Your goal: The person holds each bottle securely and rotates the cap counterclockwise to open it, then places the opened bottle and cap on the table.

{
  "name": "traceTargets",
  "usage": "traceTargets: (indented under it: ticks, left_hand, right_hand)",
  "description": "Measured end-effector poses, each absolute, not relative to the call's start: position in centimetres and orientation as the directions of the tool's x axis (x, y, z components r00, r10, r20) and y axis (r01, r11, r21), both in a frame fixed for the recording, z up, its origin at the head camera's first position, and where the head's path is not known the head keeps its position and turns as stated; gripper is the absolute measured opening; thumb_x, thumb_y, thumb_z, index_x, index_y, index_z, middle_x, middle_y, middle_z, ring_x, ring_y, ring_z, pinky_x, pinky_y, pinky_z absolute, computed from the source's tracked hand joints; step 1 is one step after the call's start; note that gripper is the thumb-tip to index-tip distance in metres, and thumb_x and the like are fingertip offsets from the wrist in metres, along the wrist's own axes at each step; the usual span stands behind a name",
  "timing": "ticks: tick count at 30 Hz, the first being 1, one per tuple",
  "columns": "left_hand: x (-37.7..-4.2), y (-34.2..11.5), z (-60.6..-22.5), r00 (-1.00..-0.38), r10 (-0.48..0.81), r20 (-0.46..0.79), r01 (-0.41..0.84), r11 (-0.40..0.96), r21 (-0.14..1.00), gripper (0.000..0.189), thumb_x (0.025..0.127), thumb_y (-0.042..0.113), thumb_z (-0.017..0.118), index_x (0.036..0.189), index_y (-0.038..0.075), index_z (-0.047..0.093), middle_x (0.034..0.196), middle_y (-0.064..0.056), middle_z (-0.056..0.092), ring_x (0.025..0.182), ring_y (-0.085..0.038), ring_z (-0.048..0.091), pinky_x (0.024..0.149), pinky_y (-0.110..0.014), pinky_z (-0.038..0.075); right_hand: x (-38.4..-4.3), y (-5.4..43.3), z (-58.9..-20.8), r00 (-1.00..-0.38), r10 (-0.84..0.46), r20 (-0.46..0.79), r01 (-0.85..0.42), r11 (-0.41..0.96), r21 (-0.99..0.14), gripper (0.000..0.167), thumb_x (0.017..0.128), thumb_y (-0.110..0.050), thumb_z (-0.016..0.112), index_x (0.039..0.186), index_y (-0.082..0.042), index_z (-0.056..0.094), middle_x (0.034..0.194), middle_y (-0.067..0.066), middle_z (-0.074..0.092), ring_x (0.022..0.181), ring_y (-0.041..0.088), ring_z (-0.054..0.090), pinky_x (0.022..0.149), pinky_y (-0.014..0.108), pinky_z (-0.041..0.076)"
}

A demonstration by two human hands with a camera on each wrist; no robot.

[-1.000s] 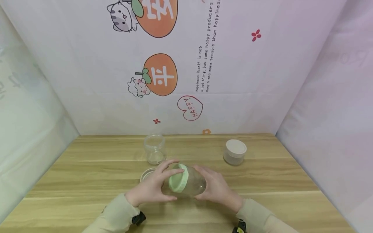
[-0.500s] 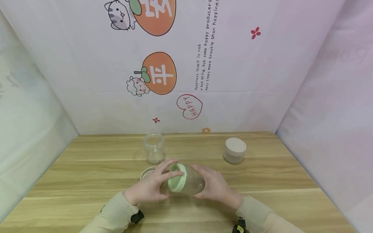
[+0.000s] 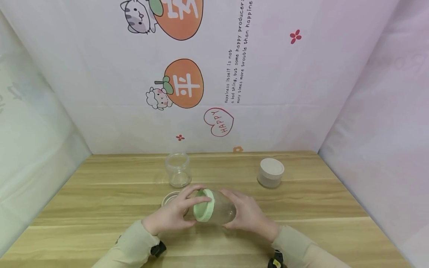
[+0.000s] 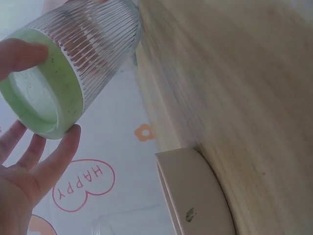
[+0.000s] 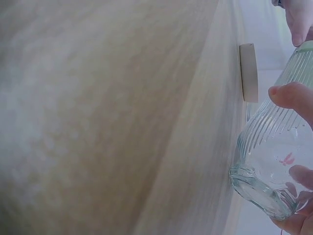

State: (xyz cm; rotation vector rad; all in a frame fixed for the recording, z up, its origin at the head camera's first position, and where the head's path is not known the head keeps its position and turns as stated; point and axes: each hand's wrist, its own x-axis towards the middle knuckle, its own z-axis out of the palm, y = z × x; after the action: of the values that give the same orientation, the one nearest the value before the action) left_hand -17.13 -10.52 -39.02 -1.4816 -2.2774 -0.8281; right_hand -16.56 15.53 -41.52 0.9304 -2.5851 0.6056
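A ribbed clear glass jar (image 3: 223, 209) with a pale green lid (image 3: 207, 216) lies tilted on its side between my hands, the lid facing left. My right hand (image 3: 248, 214) grips the jar's body near its base, thumb on one side and fingers on the other. My left hand (image 3: 171, 215) holds the lid by its rim. In the left wrist view, the thumb lies across one side of the lid (image 4: 66, 88) and the other fingertips touch the opposite side. The right wrist view shows the jar's thick glass base (image 5: 261, 193) close over the wooden table.
An uncovered clear jar (image 3: 178, 173) stands at the back, left of centre. A beige lid (image 3: 168, 198) lies on the table (image 3: 318, 223) in front of it, partly behind my left hand. A low jar with a white lid (image 3: 271, 171) stands at the back right.
My left fingers and thumb have shifted slightly to the left round the green lid, whose face is turned a little differently. My right hand keeps its hold on the jar.
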Motion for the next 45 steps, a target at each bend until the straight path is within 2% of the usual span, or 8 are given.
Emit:
traceTargets:
  ticks: [8, 14, 19, 22, 30, 39, 45]
  left_hand:
    - [-17.21, -10.51, -39.43, -0.492, 0.687, 0.535, 0.870, 0.359, 0.339, 0.083, 0.058, 0.011, 0.086, 0.132, 0.021, 0.049, 0.134, -0.010, 0.041, 0.118, -0.027, 0.046, 0.090, -0.039, 0.053]
    - [-17.28, -10.42, -39.67, -0.510, 0.673, 0.535, 0.858, 0.354, 0.373, 0.081, 0.057, 0.014, 0.086, 0.130, 0.019, 0.050, 0.130, -0.010, 0.043, 0.111, -0.023, 0.049, 0.082, -0.032, 0.055]
    - [-17.04, -10.23, -39.40, -0.572, 0.662, 0.485, 0.804, 0.335, 0.491, 0.080, 0.060, 0.010, 0.085, 0.132, 0.018, 0.050, 0.129, -0.011, 0.043, 0.107, -0.023, 0.051, 0.071, -0.022, 0.056]
    - [-16.88, -10.04, -39.20, -0.622, 0.648, 0.439, 0.751, 0.336, 0.568, 0.082, 0.061, 0.009, 0.084, 0.134, 0.017, 0.048, 0.129, -0.009, 0.042, 0.109, -0.025, 0.051, 0.073, -0.019, 0.055]
    - [-16.53, -9.77, -39.32, -0.706, 0.587, 0.397, 0.668, 0.366, 0.648, 0.082, 0.062, 0.011, 0.084, 0.135, 0.017, 0.047, 0.130, -0.009, 0.043, 0.099, -0.022, 0.056, 0.067, -0.022, 0.057]
    - [-16.34, -9.55, -39.50, -0.717, 0.567, 0.405, 0.649, 0.333, 0.684, 0.081, 0.061, 0.009, 0.083, 0.134, 0.009, 0.048, 0.130, -0.009, 0.044, 0.103, -0.025, 0.053, 0.063, -0.021, 0.057]
    - [-16.43, -9.56, -39.55, -0.738, 0.549, 0.393, 0.627, 0.342, 0.699, 0.077, 0.065, 0.013, 0.083, 0.134, 0.014, 0.048, 0.127, -0.010, 0.048, 0.104, -0.028, 0.053, 0.064, -0.022, 0.057]
  right_hand:
    - [-16.69, 15.44, -41.42, -0.721, -0.533, 0.442, -0.675, 0.685, -0.275, 0.098, 0.047, -0.032, 0.092, 0.133, -0.011, 0.050, 0.118, 0.012, 0.064, 0.099, 0.029, 0.066, 0.080, 0.043, 0.057]
    - [-16.69, 15.44, -41.58, -0.719, -0.536, 0.443, -0.677, 0.684, -0.271, 0.099, 0.047, -0.032, 0.092, 0.134, -0.012, 0.048, 0.117, 0.011, 0.064, 0.098, 0.028, 0.066, 0.079, 0.041, 0.058]
    - [-16.70, 15.44, -41.61, -0.715, -0.534, 0.451, -0.678, 0.687, -0.261, 0.098, 0.046, -0.033, 0.092, 0.133, -0.010, 0.050, 0.117, 0.011, 0.065, 0.098, 0.027, 0.066, 0.080, 0.041, 0.057]
    - [-16.69, 15.43, -41.58, -0.716, -0.529, 0.455, -0.676, 0.689, -0.262, 0.097, 0.046, -0.033, 0.091, 0.132, -0.010, 0.051, 0.117, 0.011, 0.065, 0.098, 0.027, 0.066, 0.080, 0.041, 0.057]
    - [-16.70, 15.37, -41.61, -0.718, -0.524, 0.458, -0.671, 0.696, -0.256, 0.098, 0.045, -0.033, 0.092, 0.132, -0.010, 0.051, 0.117, 0.012, 0.065, 0.099, 0.028, 0.066, 0.082, 0.041, 0.057]
    - [-16.62, 15.38, -41.61, -0.717, -0.528, 0.455, -0.672, 0.698, -0.248, 0.098, 0.045, -0.034, 0.092, 0.132, -0.010, 0.051, 0.116, 0.010, 0.065, 0.098, 0.026, 0.066, 0.081, 0.040, 0.057]
    - [-16.70, 15.31, -41.58, -0.725, -0.522, 0.449, -0.663, 0.705, -0.251, 0.099, 0.045, -0.033, 0.092, 0.132, -0.011, 0.051, 0.117, 0.009, 0.065, 0.099, 0.025, 0.066, 0.082, 0.039, 0.057]
